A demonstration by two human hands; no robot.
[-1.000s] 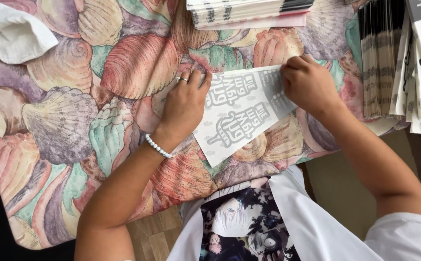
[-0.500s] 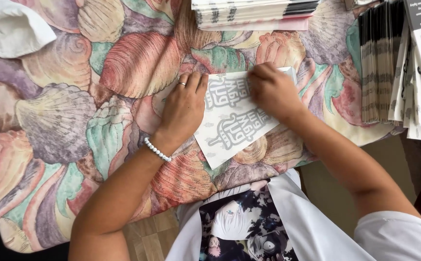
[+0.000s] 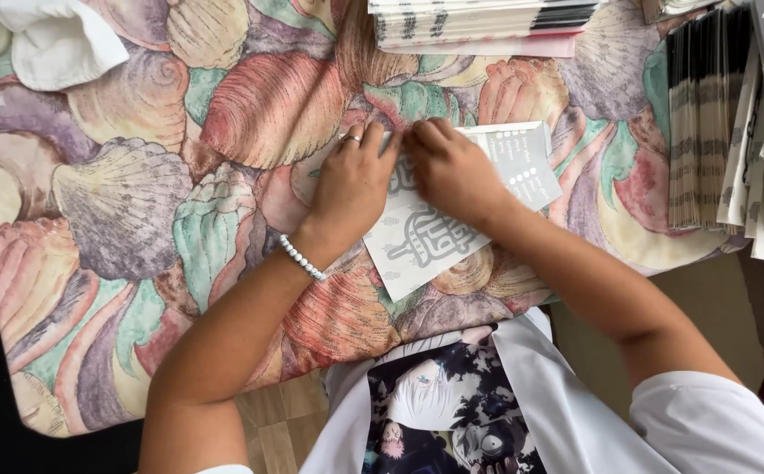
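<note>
On shell-print cloth (image 3: 136, 202) I see both hands flat, fingers pressing printed sheet (image 3: 452, 219) at mid-table, left hand (image 3: 351, 189) w/ ring & bead bracelet (image 3: 301, 258), right hand (image 3: 452, 168) touching it, leaflet stacks (image 3: 479, 22) beyond, more rows (image 3: 707, 123) at right, white cloth (image 3: 57, 44) top left.

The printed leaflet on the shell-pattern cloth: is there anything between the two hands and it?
Nothing visible. The left hand and the right hand both press directly on the leaflet, side by side near its upper left part. It lies flat on the tablecloth; the leaflet stacks are apart.

left hand (image 3: 353, 184) and right hand (image 3: 452, 171) lie flat, fingers touching.
</note>
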